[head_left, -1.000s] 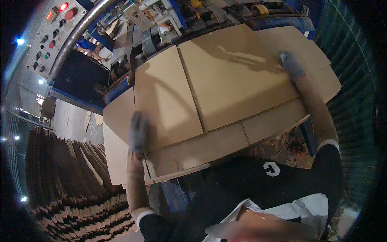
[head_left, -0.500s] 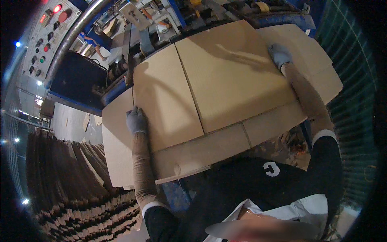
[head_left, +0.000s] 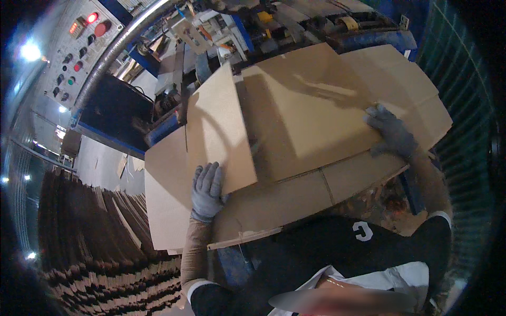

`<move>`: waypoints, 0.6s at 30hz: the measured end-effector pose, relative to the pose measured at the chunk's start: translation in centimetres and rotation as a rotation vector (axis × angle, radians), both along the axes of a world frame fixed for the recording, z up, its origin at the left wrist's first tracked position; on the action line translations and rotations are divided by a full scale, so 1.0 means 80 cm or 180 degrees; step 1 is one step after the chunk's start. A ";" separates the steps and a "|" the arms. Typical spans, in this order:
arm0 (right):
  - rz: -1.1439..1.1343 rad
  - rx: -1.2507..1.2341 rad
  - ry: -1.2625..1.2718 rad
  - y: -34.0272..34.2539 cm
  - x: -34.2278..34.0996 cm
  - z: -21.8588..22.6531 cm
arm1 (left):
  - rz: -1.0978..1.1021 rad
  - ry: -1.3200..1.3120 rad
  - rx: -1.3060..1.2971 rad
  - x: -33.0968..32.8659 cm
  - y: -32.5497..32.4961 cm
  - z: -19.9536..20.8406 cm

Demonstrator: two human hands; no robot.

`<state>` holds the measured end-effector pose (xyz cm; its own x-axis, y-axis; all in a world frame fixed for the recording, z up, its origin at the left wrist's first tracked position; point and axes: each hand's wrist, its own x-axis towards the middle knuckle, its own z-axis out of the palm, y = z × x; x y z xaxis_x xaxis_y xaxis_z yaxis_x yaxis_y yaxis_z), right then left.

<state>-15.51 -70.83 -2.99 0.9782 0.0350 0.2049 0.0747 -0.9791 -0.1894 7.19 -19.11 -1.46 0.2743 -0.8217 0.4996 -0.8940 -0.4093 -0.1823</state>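
A folded cardboard sheet [head_left: 316, 116] lies in front of me on a larger layer of cardboard [head_left: 274, 203]. Its left panel [head_left: 219, 126] tilts, with the edge at the centre seam raised and casting a shadow. My left hand [head_left: 207, 190], in a grey glove, rests on that panel's near left corner, fingers stretched out flat. At the sheet's right edge is my right hand [head_left: 392, 131], also gloved, its fingers spread and thumb apart. Whether any right fingertips reach under the edge cannot be made out.
Beyond the cardboard stands a machine with rollers and a blue frame [head_left: 369, 39]. A control panel [head_left: 74, 58] with buttons is at the far left. Stacked cardboard [head_left: 105, 247] fills the lower left. Green mesh [head_left: 469, 131] runs along the right.
The left panel's seam edge has risen. My left hand has shifted right and nearer, its fingers now spread on the panel. My right hand has slid nearer along the right edge and opened out.
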 end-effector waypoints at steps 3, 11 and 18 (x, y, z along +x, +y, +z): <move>-0.0129 -0.0280 0.0431 -0.003 0.049 0.010 | 0.0153 -0.0078 -0.0283 0.034 -0.009 -0.007; -0.0952 -0.0207 -0.0277 -0.034 0.192 0.000 | 0.1263 -0.0349 0.0225 0.164 -0.103 -0.016; -0.1356 0.0099 0.0104 -0.009 0.148 0.000 | 0.1287 0.0354 -0.1242 0.107 -0.069 0.010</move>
<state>-3.69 -71.54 -2.98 0.9099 -0.3793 0.1682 -0.3416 -0.9149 -0.2148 15.78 -24.63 -0.69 0.5967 -0.4011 0.6950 -0.6576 -0.7408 0.1371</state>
